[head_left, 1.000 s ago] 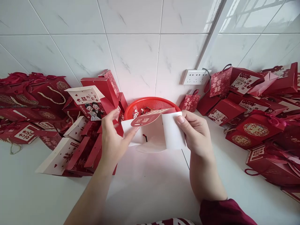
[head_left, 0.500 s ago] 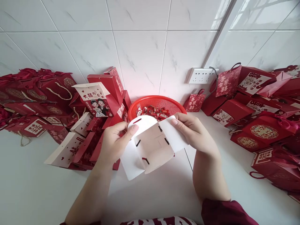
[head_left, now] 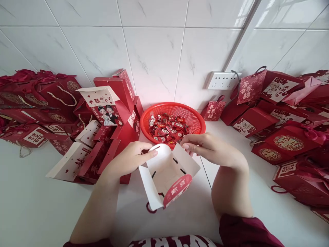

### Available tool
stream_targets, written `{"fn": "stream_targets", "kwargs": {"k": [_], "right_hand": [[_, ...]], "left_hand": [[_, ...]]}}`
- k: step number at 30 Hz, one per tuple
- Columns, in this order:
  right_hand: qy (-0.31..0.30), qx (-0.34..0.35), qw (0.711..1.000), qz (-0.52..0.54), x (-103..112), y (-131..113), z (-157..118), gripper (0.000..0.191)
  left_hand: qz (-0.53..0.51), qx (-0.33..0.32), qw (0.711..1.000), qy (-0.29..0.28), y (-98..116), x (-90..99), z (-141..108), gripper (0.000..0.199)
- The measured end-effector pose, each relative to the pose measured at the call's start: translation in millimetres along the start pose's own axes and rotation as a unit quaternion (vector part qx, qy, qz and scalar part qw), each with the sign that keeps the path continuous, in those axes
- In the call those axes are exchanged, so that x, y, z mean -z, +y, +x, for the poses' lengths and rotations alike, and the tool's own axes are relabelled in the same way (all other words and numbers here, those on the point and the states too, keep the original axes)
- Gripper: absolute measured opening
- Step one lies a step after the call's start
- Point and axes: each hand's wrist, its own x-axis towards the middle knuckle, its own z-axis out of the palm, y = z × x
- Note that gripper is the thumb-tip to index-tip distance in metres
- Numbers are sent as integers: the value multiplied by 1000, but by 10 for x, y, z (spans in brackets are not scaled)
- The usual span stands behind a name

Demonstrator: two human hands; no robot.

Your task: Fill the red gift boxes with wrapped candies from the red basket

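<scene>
An unfolded-top gift box, white inside with a red printed flap and a dark red cord, is tilted up in front of me. My left hand pinches its rounded far flap between thumb and fingers. Just past the box's right-hand flap is my right hand, its fingers loosely bent with the thumb apart and no held thing visible; some fingertips are hidden. Behind the box, a red plastic basket holds many small red-wrapped candies.
Red gift boxes, some with lids up, crowd the left beside red bags with rope handles. More red boxes are piled at right. A white socket strip sits on the tiled wall, above the white counter.
The box has come lower and nearer, its red front flap now showing upright. My right hand has come off the side flap and sits by the basket's near rim. More candies show.
</scene>
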Motion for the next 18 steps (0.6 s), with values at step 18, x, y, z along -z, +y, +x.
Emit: {"fn": "stream_targets", "kwargs": {"k": [18], "right_hand": [[-191,-100,948,-234,177,705,1213,24]], "left_hand": [[180,-99,979,-3,-77,-121,73,14]]}}
